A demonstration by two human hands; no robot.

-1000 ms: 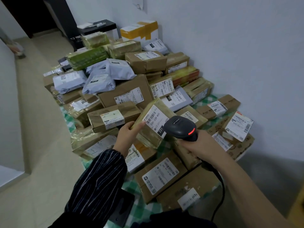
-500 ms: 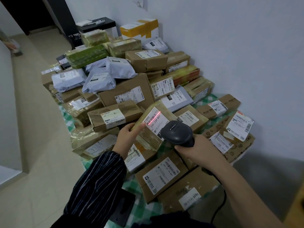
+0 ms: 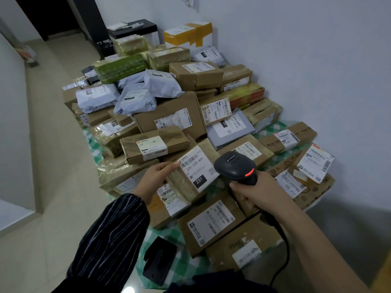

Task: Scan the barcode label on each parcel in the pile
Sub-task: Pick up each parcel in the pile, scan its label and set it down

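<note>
Parcel (image 3: pixel 196 169) label-up, pinched by left hand (image 3: pixel 157 176) fingers; scanner (image 3: pixel 234 166) wrapped in right hand (image 3: pixel 260 193) fingers.

Dim, cool indoor light, soft and even, with only faint shadows. The doorway (image 3: pixel 48 15) at top left is nearly black, and the wall (image 3: pixel 317 70) darkens toward the lower right corner. White labels are the brightest patches. The label (image 3: pixel 197 166) on the near parcel (image 3: pixel 186 189) reads sharp, while the far ones go soft. The scanner (image 3: pixel 234 166) shows a small red glow. Wide-angle bending curves the floor (image 3: pixel 42 155) lines and the wall at the edges — plastic wrap at left gives a faint sheen.
</note>
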